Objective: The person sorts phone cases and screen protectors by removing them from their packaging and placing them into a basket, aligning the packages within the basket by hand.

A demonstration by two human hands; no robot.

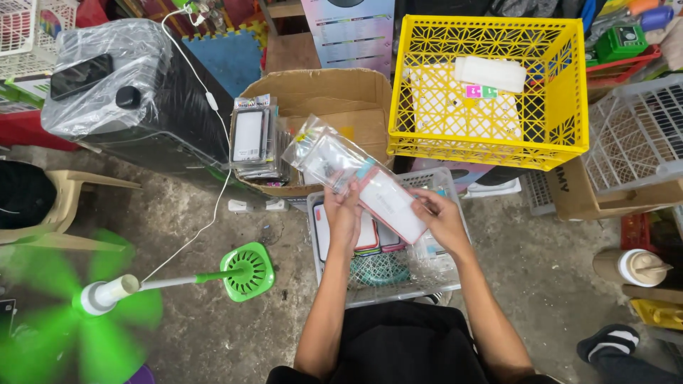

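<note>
The left hand (343, 213) is gripping the near edge of a clear plastic sleeve (329, 158), while the right hand (441, 217) is pinching the lower end of a white, pink-edged phone case (388, 203) that is sitting partly inside that sleeve, both held above a grey mesh basket (441, 281) containing more cases. A yellow crate (491, 89) is standing beyond the hands beside an open cardboard box (334, 92) holding a stack of packaged cases (254, 142). A green fan (107, 295) is spinning at the lower left.
</note>
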